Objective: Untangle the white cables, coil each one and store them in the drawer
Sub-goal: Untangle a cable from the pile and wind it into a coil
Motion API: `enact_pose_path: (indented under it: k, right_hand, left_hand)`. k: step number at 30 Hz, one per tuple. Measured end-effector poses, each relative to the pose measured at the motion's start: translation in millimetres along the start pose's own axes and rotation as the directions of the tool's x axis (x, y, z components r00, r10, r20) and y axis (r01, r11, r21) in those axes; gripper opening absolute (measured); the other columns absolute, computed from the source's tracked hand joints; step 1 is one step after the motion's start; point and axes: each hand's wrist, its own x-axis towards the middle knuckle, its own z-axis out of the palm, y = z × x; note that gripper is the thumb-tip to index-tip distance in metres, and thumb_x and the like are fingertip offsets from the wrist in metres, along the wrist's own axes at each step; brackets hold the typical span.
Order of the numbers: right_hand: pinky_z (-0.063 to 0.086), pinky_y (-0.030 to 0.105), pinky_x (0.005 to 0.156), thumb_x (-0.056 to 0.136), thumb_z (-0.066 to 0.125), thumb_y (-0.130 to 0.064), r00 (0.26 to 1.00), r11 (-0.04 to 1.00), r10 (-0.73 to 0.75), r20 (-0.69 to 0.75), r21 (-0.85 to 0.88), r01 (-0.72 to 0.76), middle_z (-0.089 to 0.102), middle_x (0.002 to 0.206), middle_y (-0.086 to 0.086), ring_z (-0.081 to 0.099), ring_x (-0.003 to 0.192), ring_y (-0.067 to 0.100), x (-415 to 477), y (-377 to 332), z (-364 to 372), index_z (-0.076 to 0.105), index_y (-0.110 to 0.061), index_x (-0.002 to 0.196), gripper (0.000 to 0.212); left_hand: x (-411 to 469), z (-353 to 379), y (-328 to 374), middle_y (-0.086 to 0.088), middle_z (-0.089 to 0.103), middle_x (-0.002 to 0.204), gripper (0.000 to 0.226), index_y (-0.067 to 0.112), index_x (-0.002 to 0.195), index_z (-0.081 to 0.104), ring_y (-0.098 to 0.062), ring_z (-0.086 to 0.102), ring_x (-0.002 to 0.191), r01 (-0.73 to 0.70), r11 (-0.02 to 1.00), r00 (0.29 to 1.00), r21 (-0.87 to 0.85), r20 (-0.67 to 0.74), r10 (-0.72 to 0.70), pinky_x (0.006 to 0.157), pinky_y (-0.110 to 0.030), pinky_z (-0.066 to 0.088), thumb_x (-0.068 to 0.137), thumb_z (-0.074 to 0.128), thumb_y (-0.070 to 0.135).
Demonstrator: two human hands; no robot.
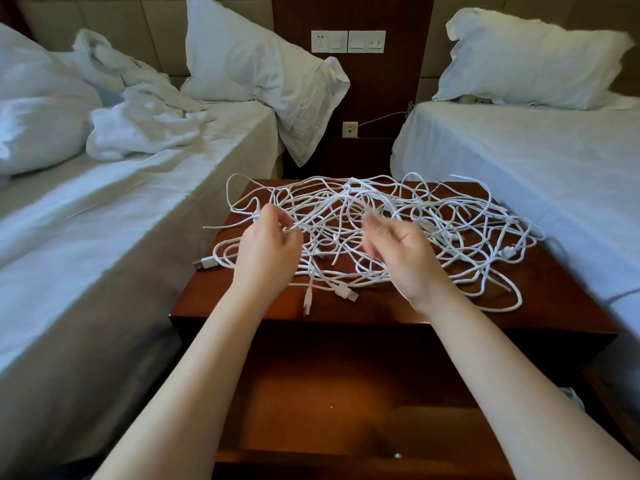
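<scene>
Tangled white cables [450, 216] cover the counter [564, 296] between the left bed [104, 220] and the right bed [519, 150]. The left hand [266, 247] pinches a strand with its fingers; the right hand [401, 258] is blurred, fingers curled, grip unclear.

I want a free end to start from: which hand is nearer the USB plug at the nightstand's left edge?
Left. The left hand is just right of the USB plug; the right hand is farther right, over the tangle.

Looking like a hotel twin room: left bed [138, 209] and right bed [519, 161] are flanking a wooden nightstand [561, 306]. White pillows [249, 64] are leaning on a padded headboard [114, 15], and a switch panel [348, 41] is sitting on the wall between them.
</scene>
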Motion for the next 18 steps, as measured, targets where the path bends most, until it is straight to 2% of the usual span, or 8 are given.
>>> enact_pose_path:
  k: [3, 5, 6, 8, 10, 12, 15, 18]
  right_hand:
    - [0.034, 0.034, 0.055, 0.103, 0.039, -0.036, 0.949, 0.975, 0.083, -0.304, -0.172, -0.140, 0.029, 0.048, -0.001, 0.026, 0.044, 0.010, 4, 14, -12, 0.035, -0.012, 0.057, 0.052]
    - [0.026, 0.032, 0.051, 0.104, 0.039, -0.034, 0.914, 0.927, 0.096, -0.395, -0.300, -0.227, 0.030, 0.046, -0.003, 0.027, 0.043, 0.012, 6, 22, -19, 0.036, -0.012, 0.058, 0.051]
    - [0.026, 0.031, 0.051, 0.104, 0.037, -0.033, 0.895, 0.906, 0.115, -0.431, -0.324, -0.273, 0.033, 0.046, -0.003, 0.031, 0.044, 0.013, 7, 26, -21, 0.036, -0.013, 0.057, 0.051]
    - [0.029, 0.031, 0.052, 0.105, 0.034, -0.034, 0.858, 0.864, 0.164, -0.486, -0.349, -0.362, 0.041, 0.052, -0.002, 0.043, 0.052, 0.017, 10, 33, -27, 0.039, -0.015, 0.059, 0.050]
    - [0.032, 0.031, 0.056, 0.104, 0.035, -0.032, 0.868, 0.785, 0.198, -0.455, -0.457, -0.419, 0.052, 0.064, 0.000, 0.054, 0.066, 0.022, 12, 40, -31, 0.049, -0.013, 0.073, 0.039]
    - [0.037, 0.031, 0.067, 0.097, 0.047, -0.021, 0.899, 0.743, 0.195, -0.392, -0.539, -0.396, 0.058, 0.088, -0.003, 0.056, 0.082, 0.020, 11, 41, -31, 0.054, -0.014, 0.102, 0.011]
    - [0.038, 0.037, 0.091, 0.078, 0.059, -0.014, 0.929, 0.765, -0.133, -0.346, -0.631, -0.125, 0.052, 0.116, 0.002, 0.047, 0.109, 0.021, 8, 29, -24, 0.047, -0.011, 0.129, 0.053]
    - [0.034, 0.041, 0.103, 0.081, 0.054, -0.025, 0.873, 0.633, -0.459, -0.165, -0.750, 0.191, 0.053, 0.130, 0.008, 0.046, 0.122, 0.025, 5, 16, -12, 0.050, -0.008, 0.135, 0.057]
  left_hand:
    - [11, -5, -7, 0.002, 0.051, 0.060, 0.009, 0.014, 0.077, 0.056, -0.011, 0.043, 0.054, 0.137, 0.987, 0.987, -0.088, -0.071, -0.144, 0.050, -0.021, 0.035, 0.085, 0.056, 0.012]
    - [20, -12, -12, 0.005, 0.045, 0.052, 0.019, 0.017, 0.063, 0.055, -0.010, 0.039, 0.051, 0.234, 0.943, 0.959, -0.236, -0.100, -0.264, 0.053, -0.026, 0.033, 0.081, 0.060, 0.013]
    - [24, -18, -15, 0.006, 0.039, 0.048, 0.025, 0.017, 0.057, 0.052, -0.010, 0.034, 0.047, 0.264, 0.861, 0.948, -0.435, -0.049, -0.316, 0.051, -0.025, 0.030, 0.080, 0.059, 0.011]
    - [32, -28, -25, 0.008, 0.028, 0.044, 0.031, 0.017, 0.052, 0.046, -0.008, 0.022, 0.041, 0.281, 0.490, 0.943, -0.825, 0.141, -0.303, 0.045, -0.023, 0.020, 0.081, 0.046, 0.010]
    - [34, -32, -30, 0.008, 0.025, 0.046, 0.029, 0.015, 0.056, 0.045, -0.006, 0.018, 0.040, 0.298, 0.291, 0.946, -0.909, 0.241, -0.215, 0.041, -0.019, 0.018, 0.084, 0.038, 0.012]
    - [30, -24, -27, 0.010, 0.029, 0.047, 0.030, 0.013, 0.061, 0.044, -0.005, 0.022, 0.042, 0.261, 0.475, 0.962, -0.840, 0.185, -0.203, 0.040, -0.019, 0.020, 0.091, 0.044, 0.015]
    - [17, -7, -14, 0.012, 0.038, 0.048, 0.031, 0.007, 0.067, 0.055, -0.007, 0.033, 0.048, 0.073, 0.895, 0.994, -0.440, -0.037, -0.100, 0.050, -0.025, 0.030, 0.096, 0.052, 0.017]
    - [4, 1, -1, 0.014, 0.043, 0.043, 0.030, 0.014, 0.066, 0.055, -0.001, 0.035, 0.044, -0.042, 0.921, 0.999, -0.386, 0.012, 0.050, 0.047, -0.017, 0.029, 0.095, 0.054, 0.017]
